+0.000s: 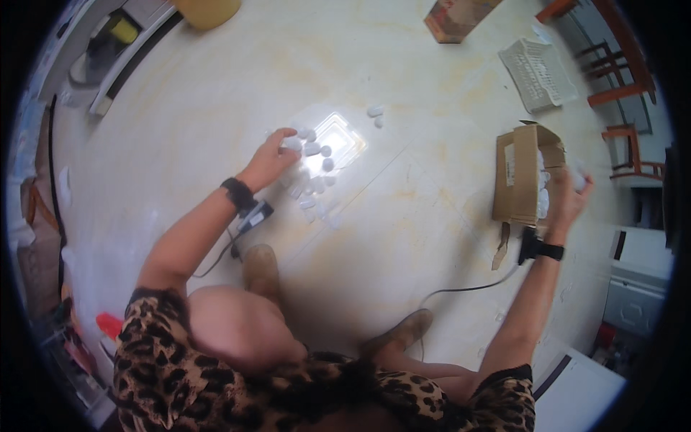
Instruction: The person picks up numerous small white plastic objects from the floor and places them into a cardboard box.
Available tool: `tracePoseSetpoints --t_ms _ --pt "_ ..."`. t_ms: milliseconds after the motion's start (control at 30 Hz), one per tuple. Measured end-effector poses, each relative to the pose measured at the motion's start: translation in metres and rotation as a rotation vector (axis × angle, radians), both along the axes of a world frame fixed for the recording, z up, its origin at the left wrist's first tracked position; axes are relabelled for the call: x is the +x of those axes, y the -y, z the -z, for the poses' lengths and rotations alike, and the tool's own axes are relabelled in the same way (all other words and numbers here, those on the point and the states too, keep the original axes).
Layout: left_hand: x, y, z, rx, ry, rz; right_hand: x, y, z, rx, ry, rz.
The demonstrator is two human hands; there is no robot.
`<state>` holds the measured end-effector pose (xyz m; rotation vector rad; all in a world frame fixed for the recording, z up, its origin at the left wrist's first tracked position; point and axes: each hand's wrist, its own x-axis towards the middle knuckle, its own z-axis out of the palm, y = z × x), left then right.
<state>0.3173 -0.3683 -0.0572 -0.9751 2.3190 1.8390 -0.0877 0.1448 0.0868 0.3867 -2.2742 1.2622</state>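
Observation:
Several small white, rounded plastic pieces (327, 164) lie loosely grouped on the shiny tiled floor, with two more (378, 122) apart to the upper right. My left hand (274, 156) is at the group's left edge, thumb and fingers around one white plastic piece (292, 143). At the right, my right hand (571, 197) is beside the open side of a cardboard box (503, 178), its fingers around a whitish, blurred piece (579, 180). More white pieces (543, 203) show inside the box. A black strap with a cabled device is on each wrist.
A pale plastic basket (532, 75) stands beyond the box, near wooden chairs (626, 151). Another carton (459, 19) and a yellow container (208, 11) are at the far side. Cables (469, 289) run from both wrists past my feet. A red object (109, 325) lies at the lower left.

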Motion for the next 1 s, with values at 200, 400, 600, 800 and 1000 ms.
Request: tracePoseSetpoints --t_ms 200,400,600,800,1000 --pt "0.008 -0.012 0.031 -0.072 0.015 0.14 -0.098 -0.148 0.014 0.905 0.12 0.338" --pt "0.026 -0.017 0.029 -0.261 0.061 0.283 0.084 0.093 0.094 0.556 0.367 -0.382" --pt "0.027 -0.018 0.037 -0.26 0.071 0.28 0.291 0.242 0.14 0.702 0.353 -1.199" --pt "0.025 -0.013 0.043 -0.274 0.1 0.293 0.337 0.264 0.185 0.913 0.337 -1.033" --pt "0.028 -0.001 0.079 -0.442 -0.087 0.417 0.337 0.234 0.25 0.727 0.167 -1.003"
